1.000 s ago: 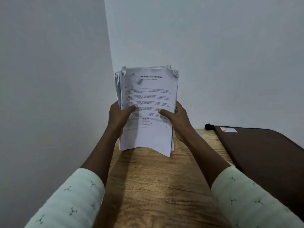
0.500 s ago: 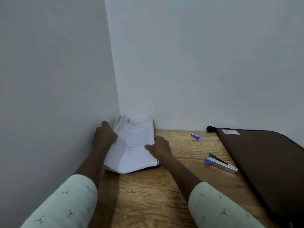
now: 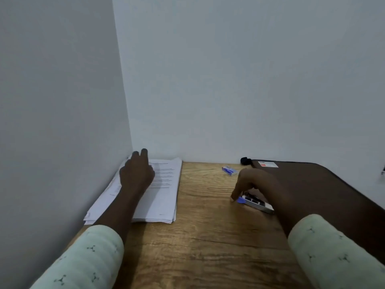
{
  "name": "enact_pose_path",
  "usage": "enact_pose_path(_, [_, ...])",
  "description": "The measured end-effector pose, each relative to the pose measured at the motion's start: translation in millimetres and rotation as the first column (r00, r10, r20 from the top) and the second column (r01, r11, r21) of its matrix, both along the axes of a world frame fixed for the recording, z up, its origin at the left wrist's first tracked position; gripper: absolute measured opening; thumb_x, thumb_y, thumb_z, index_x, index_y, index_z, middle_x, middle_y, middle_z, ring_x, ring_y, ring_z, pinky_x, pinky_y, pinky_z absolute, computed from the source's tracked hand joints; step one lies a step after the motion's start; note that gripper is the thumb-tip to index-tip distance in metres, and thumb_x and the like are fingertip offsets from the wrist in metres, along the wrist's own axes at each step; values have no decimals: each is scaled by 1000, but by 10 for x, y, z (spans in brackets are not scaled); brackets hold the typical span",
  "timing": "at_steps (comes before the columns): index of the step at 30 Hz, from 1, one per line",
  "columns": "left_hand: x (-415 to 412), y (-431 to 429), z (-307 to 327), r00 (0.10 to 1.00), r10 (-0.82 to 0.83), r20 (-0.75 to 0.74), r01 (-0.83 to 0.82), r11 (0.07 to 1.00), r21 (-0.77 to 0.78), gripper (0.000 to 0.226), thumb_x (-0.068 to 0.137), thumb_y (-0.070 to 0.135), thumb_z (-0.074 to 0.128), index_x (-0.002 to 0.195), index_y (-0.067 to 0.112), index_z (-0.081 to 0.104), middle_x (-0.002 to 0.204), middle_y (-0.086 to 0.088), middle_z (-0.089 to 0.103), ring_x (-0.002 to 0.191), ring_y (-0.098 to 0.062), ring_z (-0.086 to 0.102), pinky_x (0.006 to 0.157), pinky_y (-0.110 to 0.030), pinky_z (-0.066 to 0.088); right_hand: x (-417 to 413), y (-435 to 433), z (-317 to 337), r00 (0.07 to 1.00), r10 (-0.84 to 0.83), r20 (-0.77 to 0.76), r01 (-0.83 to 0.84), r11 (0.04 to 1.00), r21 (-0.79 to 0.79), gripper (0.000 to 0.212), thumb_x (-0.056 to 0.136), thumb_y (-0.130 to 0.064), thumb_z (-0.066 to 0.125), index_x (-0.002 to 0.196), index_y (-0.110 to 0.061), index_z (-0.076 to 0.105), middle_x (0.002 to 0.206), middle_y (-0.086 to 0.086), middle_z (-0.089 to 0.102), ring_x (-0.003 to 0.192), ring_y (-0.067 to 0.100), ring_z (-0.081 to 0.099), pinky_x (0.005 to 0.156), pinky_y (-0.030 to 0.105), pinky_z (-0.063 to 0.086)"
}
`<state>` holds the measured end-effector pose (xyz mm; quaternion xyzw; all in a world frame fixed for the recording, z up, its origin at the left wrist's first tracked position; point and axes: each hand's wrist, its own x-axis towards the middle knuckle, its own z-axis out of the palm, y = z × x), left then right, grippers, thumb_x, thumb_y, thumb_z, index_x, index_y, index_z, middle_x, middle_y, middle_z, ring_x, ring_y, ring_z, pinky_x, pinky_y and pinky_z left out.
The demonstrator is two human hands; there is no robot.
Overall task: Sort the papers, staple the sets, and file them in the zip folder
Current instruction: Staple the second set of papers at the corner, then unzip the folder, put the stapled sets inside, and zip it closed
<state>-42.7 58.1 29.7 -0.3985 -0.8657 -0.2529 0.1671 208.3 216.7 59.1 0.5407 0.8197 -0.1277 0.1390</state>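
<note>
Bearing seemingly illegible print, papers [image 3: 164, 197] lie near stapler [image 3: 258, 203].

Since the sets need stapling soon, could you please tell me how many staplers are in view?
1. The stapler lies on the table right of centre, under the right hand, beside the zip folder. Others may lie hidden.

The stack of papers [image 3: 162, 197], held upright on its lower edge a second ago, now lies flat on the desk [image 3: 208, 236] against the left wall, its sheets settled and no longer bowed. The left hand [image 3: 136, 174] has let go of the stack's edge and sits over the top sheet with fingers stretched toward the corner. The right hand [image 3: 254, 182] has left the papers and crossed to the stapler [image 3: 257, 203], fingers curling down around its blue front end.
</note>
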Motion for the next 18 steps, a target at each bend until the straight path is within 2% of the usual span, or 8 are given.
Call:
enact_pose_path(3, [294, 232, -54, 989, -108, 105, 102, 993, 57, 43, 92, 21, 55, 134, 18, 47, 118, -11, 59, 110, -36, 58, 83, -41, 45, 140, 69, 12, 998, -56, -22, 53, 988, -144, 71, 69, -45, 85, 122, -6, 60, 117, 10, 61, 106, 26, 63, 91, 36, 54])
enact_pose_path(5, [371, 329, -146, 975, -148, 165, 131, 985, 111, 39, 93, 24, 56, 131, 19, 52, 116, -9, 63, 108, -35, 59, 83, -40, 44, 227, 66, 60, 993, -86, -75, 68, 974, -217, 65, 64, -44, 88, 109, -8, 58, 106, 7, 60, 94, 24, 61, 89, 38, 53])
enact_pose_path(7, [389, 372, -217, 964, -164, 210, 122, 972, 199, 34, 92, 24, 57, 126, 20, 57, 110, -6, 67, 104, -33, 61, 81, -40, 44, 276, 32, 106, 996, -88, -35, 79, 974, -213, 58, 67, -41, 88, 105, -9, 57, 93, 5, 59, 82, 21, 58, 86, 38, 53])
enact_pose_path(9, [441, 420, -259, 950, -179, 254, 98, 948, 302, 28, 92, 23, 58, 120, 20, 61, 99, -3, 68, 98, -31, 61, 77, -38, 42, 303, 39, 94, 995, -95, 32, 99, 982, -162, 51, 78, -33, 82, 115, -4, 62, 100, 7, 64, 87, 20, 63, 93, 34, 53])
enact_pose_path(11, [509, 437, -272, 936, -192, 295, 76, 928, 364, 24, 92, 21, 58, 116, 22, 62, 90, 1, 66, 94, -30, 61, 75, -37, 41, 287, 98, 61, 993, -119, -18, 118, 991, -63, 41, 82, -28, 77, 112, -4, 64, 110, 9, 69, 98, 20, 68, 94, 33, 54])
enact_pose_path(13, [553, 451, -315, 932, -195, 307, 67, 922, 382, 22, 92, 21, 57, 114, 24, 62, 83, 5, 65, 93, -29, 61, 76, -39, 44, 284, 178, 22, 978, -142, -155, 155, 985, 74, 35, 81, -28, 76, 106, -9, 60, 103, 8, 66, 92, 19, 67, 73, 28, 57])
enact_pose_path(15, [560, 467, -382, 924, -186, 334, 43, 918, 393, 20, 92, 22, 58, 110, 26, 64, 81, 6, 66, 91, -28, 62, 77, -40, 47, 247, 271, -41, 955, -108, -276, 174, 958, 229, 31, 84, -27, 71, 105, -14, 52, 94, 4, 57, 80, 16, 57, 55, 24, 42])
enact_pose_path(18, [552, 526, -434, 915, -186, 359, 26, 914, 406, 19, 91, 22, 58, 108, 27, 64, 78, 6, 66, 88, -27, 62, 78, -41, 49, 105, 475, -241, 896, -86, -435, 243, 916, 320, 18, 89, -22, 64, 93, -14, 49, 109, 9, 59, 90, 23, 58, 66, 28, 43])
